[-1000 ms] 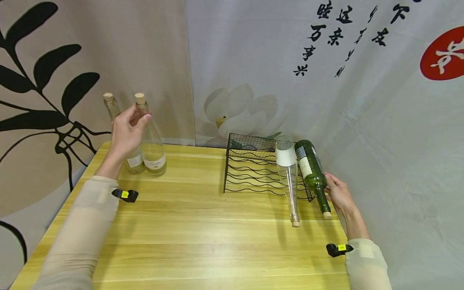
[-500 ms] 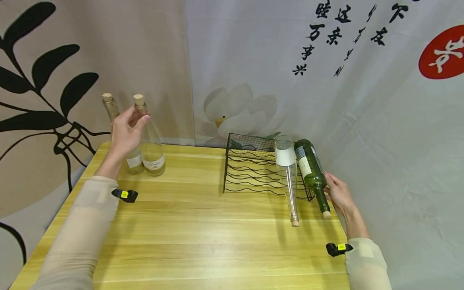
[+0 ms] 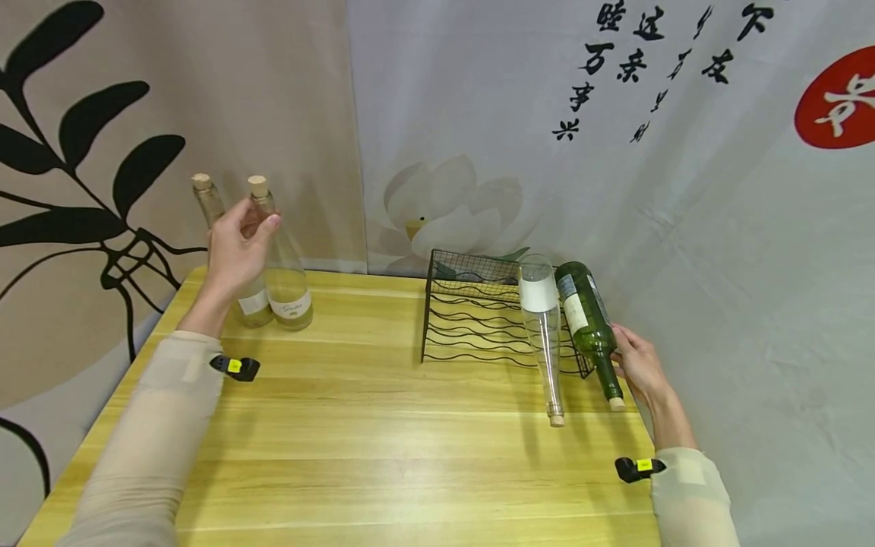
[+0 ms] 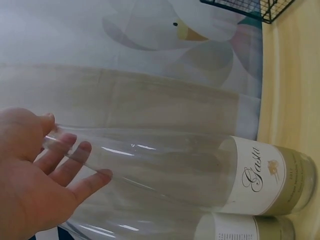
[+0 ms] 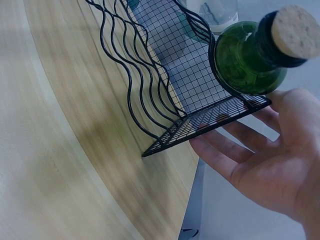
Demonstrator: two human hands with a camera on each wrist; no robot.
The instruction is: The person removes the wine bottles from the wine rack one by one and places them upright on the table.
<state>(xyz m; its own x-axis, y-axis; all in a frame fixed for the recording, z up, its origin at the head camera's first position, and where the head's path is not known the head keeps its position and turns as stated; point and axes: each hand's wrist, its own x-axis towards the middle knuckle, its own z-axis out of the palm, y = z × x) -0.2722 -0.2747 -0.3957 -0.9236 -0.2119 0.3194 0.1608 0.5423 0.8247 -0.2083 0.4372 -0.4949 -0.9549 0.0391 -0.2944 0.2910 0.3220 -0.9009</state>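
Observation:
At the left of the table, my left hand [image 3: 239, 247] pinches the neck of a clear corked wine bottle [image 3: 287, 277] with a cream label. Its base is on the table, and its neck leans a little left. A second clear bottle [image 3: 254, 302] stands close beside it, partly hidden by the hand. On the right, my right hand [image 3: 642, 368] touches the mesh side of a black wire wine rack [image 5: 200, 122] with its fingers fairly straight. A green corked bottle [image 3: 588, 319] lies on the rack's right end, neck toward me, beside the thumb.
Left of the green bottle, a clear bottle [image 3: 544, 346] with a white label lies on the rack, neck toward me. Wavy wires [image 3: 472, 330] form the rack's tiers. The wooden table [image 3: 383, 441] ends at a printed curtain [image 3: 294, 99] behind.
The neck of the bottle in my left hand has tipped slightly left. My right hand, the rack and the bottles on it have stayed in place.

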